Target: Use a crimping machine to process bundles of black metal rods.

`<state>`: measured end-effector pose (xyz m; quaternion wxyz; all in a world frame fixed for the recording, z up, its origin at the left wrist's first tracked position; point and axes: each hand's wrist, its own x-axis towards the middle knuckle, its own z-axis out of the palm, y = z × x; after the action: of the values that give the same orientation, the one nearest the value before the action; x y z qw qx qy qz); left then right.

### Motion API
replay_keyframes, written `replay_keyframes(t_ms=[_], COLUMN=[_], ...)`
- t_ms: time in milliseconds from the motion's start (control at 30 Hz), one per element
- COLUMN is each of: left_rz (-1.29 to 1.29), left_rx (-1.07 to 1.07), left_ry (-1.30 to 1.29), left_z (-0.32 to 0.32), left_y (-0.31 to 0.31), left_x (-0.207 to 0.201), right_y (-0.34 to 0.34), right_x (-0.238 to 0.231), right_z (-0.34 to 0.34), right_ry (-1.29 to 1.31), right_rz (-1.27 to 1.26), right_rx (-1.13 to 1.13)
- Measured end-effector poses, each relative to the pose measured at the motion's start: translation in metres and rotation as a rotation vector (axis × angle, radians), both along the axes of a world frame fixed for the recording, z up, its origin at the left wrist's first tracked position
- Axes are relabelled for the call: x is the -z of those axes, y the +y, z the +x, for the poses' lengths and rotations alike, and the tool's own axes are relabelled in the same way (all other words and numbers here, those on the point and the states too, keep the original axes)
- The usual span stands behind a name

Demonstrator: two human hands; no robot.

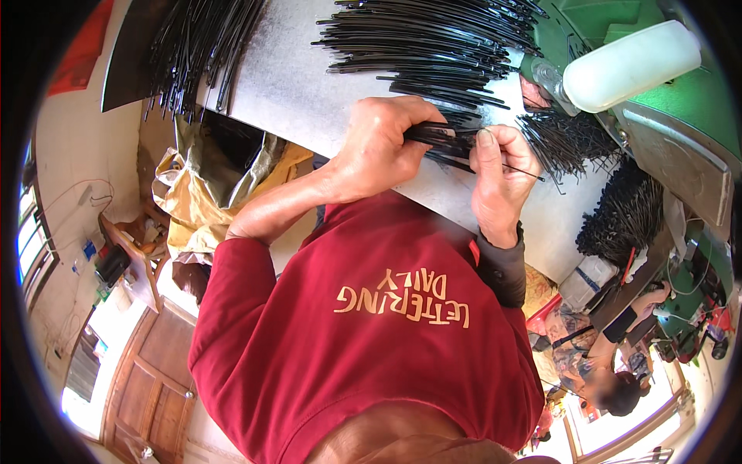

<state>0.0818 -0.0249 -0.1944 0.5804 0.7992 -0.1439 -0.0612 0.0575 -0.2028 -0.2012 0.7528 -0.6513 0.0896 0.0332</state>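
From where I stand, the step in hand looks like fingering through a small bundle (430,133) of black strips, with one strip (525,172) singled out at its right end. Whether it is being drawn out or tucked in, I can't tell. The bundle is held just above the near edge of the table (301,85), in front of the chest, below the big pile (425,46).

The next move, as I judge it, calls for a firm hold on the bundle and a light, exact pinch on the strip, so its neighbours don't slip.

The left hand (382,143) is closed around the bundle, knuckles up, fingers curled over it. Its bare forearm slants in from the left, elbow bent out to the side. The right hand (502,174) stands more upright, thumb raised and pressed towards the curled forefinger, apparently pinching the strip; the contact itself is partly hidden. Its wrist rises from a dark cuff (506,267) close to the body, near a loose heap (568,143) of strips.
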Motion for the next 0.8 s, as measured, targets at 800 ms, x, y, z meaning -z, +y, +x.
replay_keyframes(t_ms=[800], left_rz=[-0.816], left_rx=[-0.167], left_ry=[0.09], left_z=[-0.035], left_y=[-0.017], left_x=[0.003], right_y=[0.052], right_x=[-0.016], right_z=[-0.009], right_ry=[-0.633], right_rz=[-0.68], right_rx=[-0.271])
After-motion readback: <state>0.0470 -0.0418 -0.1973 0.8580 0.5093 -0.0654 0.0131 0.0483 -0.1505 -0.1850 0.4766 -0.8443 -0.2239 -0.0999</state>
